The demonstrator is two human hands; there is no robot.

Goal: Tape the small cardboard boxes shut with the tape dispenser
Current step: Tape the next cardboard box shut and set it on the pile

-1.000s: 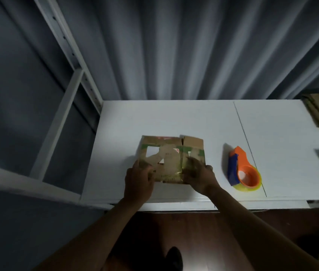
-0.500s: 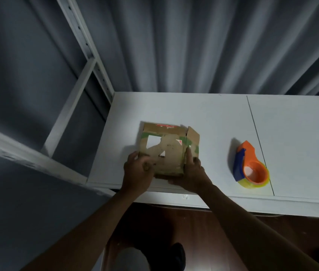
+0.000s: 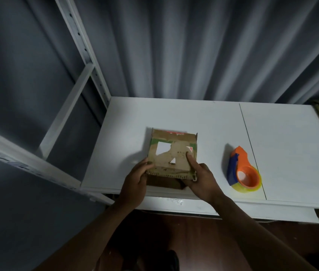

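Both hands [image 3: 135, 178] [image 3: 200, 178] gripping cardboard box [image 3: 171, 151], white table [image 3: 193, 116], grey curtain [image 3: 193, 45]

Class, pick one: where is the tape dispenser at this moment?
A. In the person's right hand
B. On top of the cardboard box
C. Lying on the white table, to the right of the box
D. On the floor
C. The tape dispenser lies untouched on the white table, right of the cardboard box, which both the left hand and the right hand hold.

Box [image 3: 171, 153]: matt brown cardboard with worn, torn print. Tape dispenser [image 3: 241, 169]: smooth, glossy orange and blue plastic. Table [image 3: 281, 143]: smooth matt white board. Curtain [image 3: 193, 45]: grey pleated cloth.
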